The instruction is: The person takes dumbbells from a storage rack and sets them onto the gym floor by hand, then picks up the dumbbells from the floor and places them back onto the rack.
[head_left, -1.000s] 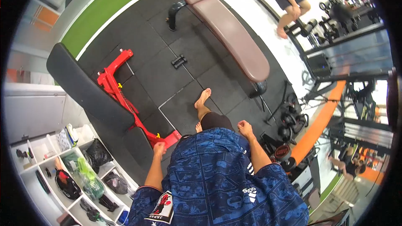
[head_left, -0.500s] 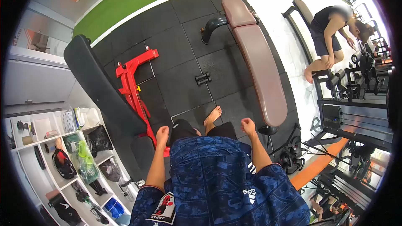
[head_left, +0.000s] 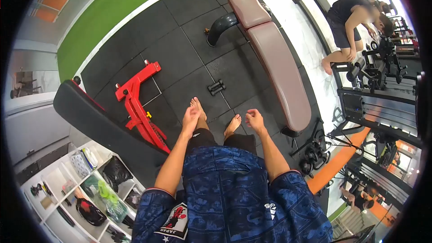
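Note:
My left hand (head_left: 191, 118) hangs in front of my left leg, its fingers loosely bent and holding nothing. To its right, my right hand (head_left: 255, 120) is held out over the dark floor, half curled, with nothing seen in it. Beyond both hands, a pair of small black dumbbells (head_left: 216, 87) lies side by side on the rubber mat floor (head_left: 180, 78). Neither hand touches them. My bare feet (head_left: 232, 125) stand on the mats just short of the dumbbells.
On the right runs a brown padded bench (head_left: 283, 76). At left stand a black padded bench (head_left: 101, 117) and its red frame (head_left: 139, 108). White shelves (head_left: 67, 193) hold bags. Another person (head_left: 351, 22) sits bent over by gym machines at upper right.
My left foot has come forward onto the mats. Both hands have swung forward, and their fingers look looser. The dumbbells lie as before, now nearer my feet.

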`<state>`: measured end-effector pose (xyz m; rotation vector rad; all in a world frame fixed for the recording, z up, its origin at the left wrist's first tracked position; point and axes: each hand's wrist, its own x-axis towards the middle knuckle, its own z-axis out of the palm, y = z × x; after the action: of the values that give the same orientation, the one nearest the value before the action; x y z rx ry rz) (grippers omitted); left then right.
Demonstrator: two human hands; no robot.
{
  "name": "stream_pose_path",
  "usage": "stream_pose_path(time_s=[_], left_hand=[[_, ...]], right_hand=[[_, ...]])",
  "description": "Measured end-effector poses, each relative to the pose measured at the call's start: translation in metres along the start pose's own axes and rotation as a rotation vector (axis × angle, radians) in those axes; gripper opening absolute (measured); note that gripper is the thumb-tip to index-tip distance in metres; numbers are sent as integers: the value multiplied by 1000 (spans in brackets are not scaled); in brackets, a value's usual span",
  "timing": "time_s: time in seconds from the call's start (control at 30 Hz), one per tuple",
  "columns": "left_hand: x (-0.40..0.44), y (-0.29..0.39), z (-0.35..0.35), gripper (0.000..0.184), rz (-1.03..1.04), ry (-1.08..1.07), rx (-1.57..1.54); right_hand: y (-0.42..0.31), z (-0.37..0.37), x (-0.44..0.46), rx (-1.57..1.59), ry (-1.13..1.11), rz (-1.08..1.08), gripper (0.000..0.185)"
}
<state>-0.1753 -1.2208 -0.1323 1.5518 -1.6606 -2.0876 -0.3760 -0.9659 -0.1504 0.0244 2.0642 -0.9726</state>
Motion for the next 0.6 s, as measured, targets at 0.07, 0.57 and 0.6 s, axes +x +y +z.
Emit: stream_pose_path(time_s=[0.07,0.57,0.6], left_hand=[[26,38,-4,44,70,4,9],[100,94,16,50,100,-132,421],[100,87,20,50,128,-148,472]], right_hand=[[-25,25,0,-40,-24,-4,27],[-47,41,43,-180,27,-128,27],[-53,39,40,-132,14,-72,27]])
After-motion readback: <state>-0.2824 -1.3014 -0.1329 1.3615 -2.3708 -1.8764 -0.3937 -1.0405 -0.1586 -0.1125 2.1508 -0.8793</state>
